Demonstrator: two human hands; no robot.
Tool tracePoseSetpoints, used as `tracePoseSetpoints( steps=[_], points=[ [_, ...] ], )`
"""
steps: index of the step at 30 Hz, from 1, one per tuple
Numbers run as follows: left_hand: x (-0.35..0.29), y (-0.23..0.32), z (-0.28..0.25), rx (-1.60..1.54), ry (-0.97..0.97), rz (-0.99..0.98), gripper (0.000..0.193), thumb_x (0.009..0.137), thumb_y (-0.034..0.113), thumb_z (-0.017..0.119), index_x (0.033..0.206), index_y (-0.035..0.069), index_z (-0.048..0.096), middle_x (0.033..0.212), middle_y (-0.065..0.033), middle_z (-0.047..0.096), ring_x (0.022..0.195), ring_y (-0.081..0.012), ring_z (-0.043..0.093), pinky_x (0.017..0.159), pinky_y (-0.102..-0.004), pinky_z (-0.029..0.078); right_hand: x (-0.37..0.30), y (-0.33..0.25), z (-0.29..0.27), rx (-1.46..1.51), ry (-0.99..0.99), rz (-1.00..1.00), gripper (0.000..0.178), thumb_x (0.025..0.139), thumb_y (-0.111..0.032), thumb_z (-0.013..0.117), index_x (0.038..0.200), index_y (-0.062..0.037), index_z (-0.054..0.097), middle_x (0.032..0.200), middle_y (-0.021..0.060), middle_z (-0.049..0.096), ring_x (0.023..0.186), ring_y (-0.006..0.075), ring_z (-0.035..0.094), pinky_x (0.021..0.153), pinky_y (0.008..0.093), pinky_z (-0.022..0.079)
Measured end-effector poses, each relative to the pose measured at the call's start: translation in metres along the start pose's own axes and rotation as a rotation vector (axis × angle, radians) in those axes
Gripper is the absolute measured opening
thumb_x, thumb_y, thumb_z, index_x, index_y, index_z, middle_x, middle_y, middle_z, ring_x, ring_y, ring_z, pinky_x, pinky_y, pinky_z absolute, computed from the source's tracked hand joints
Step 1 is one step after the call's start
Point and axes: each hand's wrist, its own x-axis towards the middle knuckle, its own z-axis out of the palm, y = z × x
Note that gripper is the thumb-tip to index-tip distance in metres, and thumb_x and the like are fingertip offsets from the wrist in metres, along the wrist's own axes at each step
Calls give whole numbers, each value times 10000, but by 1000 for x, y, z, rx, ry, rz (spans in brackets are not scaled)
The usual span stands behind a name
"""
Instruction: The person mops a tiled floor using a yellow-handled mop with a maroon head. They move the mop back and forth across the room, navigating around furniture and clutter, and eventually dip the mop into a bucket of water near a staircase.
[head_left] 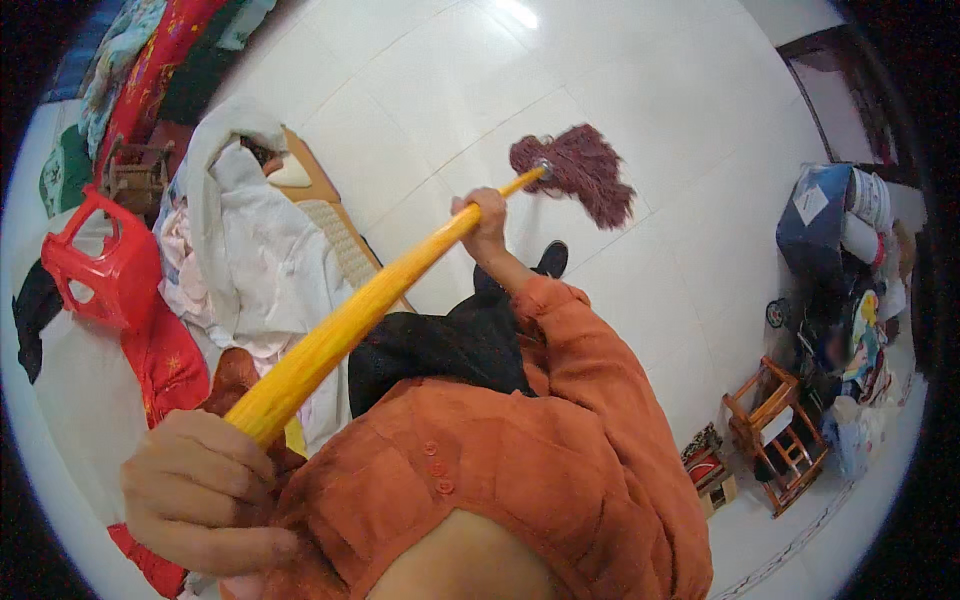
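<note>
A mop with a yellow handle (350,325) slants across my body from lower left to upper right. Around the handle's upper end, close to my chest, the fingers of my left hand (205,490) are wrapped. My right hand (487,225) grips the shaft farther down, a short way above the mop head. The dark reddish-purple string mop head (590,178) rests spread on the pale tiled floor (440,90), its strands trailing to the right. One dark shoe (552,258) stands near it, just beyond my right forearm.
On the left, a red plastic stool (112,265) lies among piled fabrics beside a white cloth (265,240) draped over a tan seat (315,185). At right are a dark blue box (815,215) with white items, a small wooden chair (780,430) and assorted bags.
</note>
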Motion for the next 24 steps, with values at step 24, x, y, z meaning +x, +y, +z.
tracePoseSetpoints(
  steps=[24],
  points=[
    [-25,38,83,539,1363,-468,233,947,206,387,807,44,480,470,76,206,405,-18,169,439,-161,270,-66,-25,-68,-114,-767,33,207,695,-268,582,699,-64,613,776,154,622,775,345,591,718,435,458]
  ],
)
